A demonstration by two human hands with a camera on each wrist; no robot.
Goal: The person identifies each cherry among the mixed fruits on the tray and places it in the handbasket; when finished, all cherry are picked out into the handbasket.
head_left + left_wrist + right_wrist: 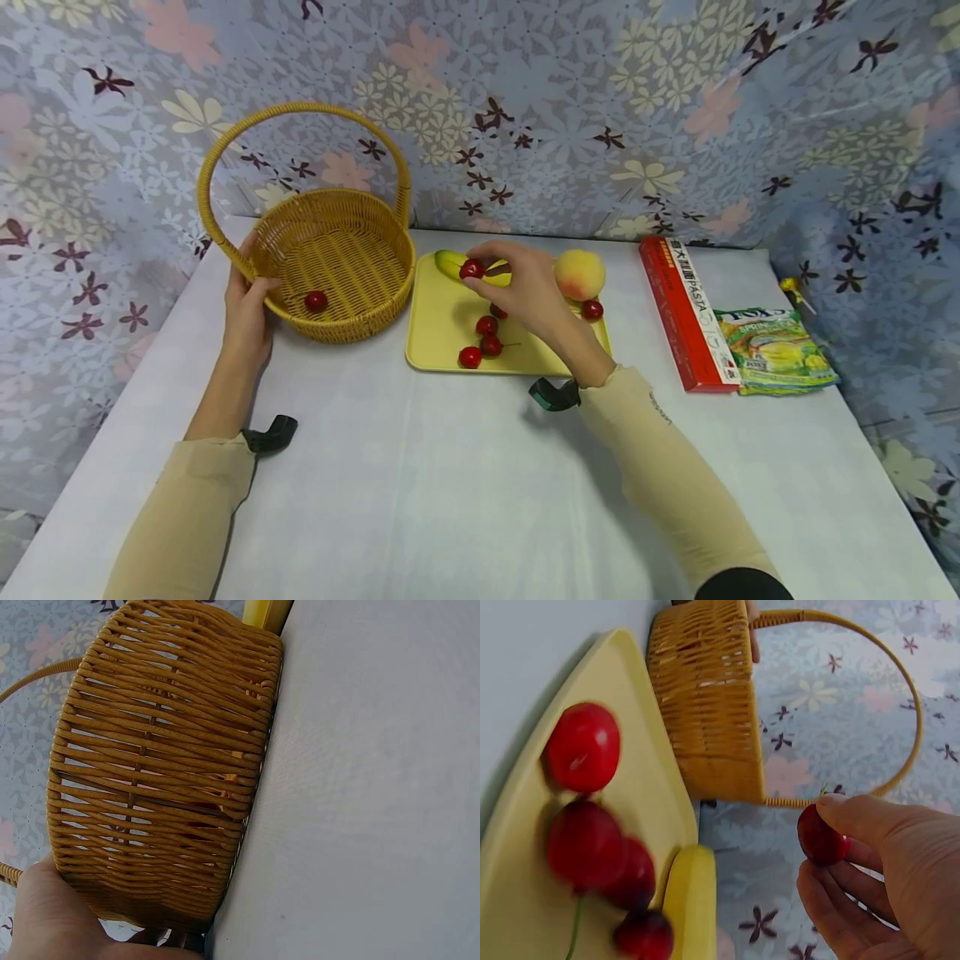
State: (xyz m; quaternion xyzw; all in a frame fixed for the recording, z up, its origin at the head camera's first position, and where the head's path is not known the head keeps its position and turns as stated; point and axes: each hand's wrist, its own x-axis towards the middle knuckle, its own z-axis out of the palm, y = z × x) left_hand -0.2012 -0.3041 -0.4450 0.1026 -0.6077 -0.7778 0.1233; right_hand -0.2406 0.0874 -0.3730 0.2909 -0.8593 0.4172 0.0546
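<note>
My left hand [246,312] grips the near left side of the yellow wicker basket [341,332], its thumb over the rim. One red cherry [316,301] lies inside the basket. Between thumb and fingers, my right hand [528,287] pinches another cherry [819,835], raised above the yellow tray [438,354]. Under that hand a banana [447,262] is partly hidden. Several red cherries [470,357] lie loose on the tray, one with a long stem. At the tray's right end sits a peach [580,273], with a cherry [592,310] just in front of it.
Right of the tray lies a long red pasta box [678,321], and against it a green and yellow packet [780,350]. A small yellow item [792,287] is by the right edge. Floral cloth [540,108] hangs behind the white table [420,492].
</note>
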